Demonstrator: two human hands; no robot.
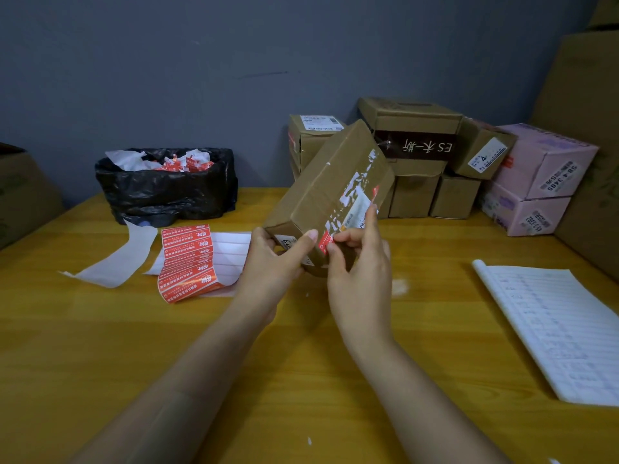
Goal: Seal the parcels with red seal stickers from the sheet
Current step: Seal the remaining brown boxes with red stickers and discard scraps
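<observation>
Right hand (360,262) is pinching a red seal sticker (324,241) onto the near corner of the parcel (335,175), just beside the left hand (273,259), which is gripping that end. Its long axis is pointing away rightward above the table (301,363); the sheet (187,259) is lying farther left.

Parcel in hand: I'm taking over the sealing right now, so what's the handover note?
Left hand grips the near end of the parcel, holding it tilted above the table.
Right hand pinches a red sticker against the parcel's near edge.
The sheet lies on the table left of the hands, with red stickers remaining on it.
Done: this sticker is peeled and partly on.
Left: probably smooth it down, set the parcel with the stack at the back, then carry on. Which of those are already sealed is unclear.
</observation>
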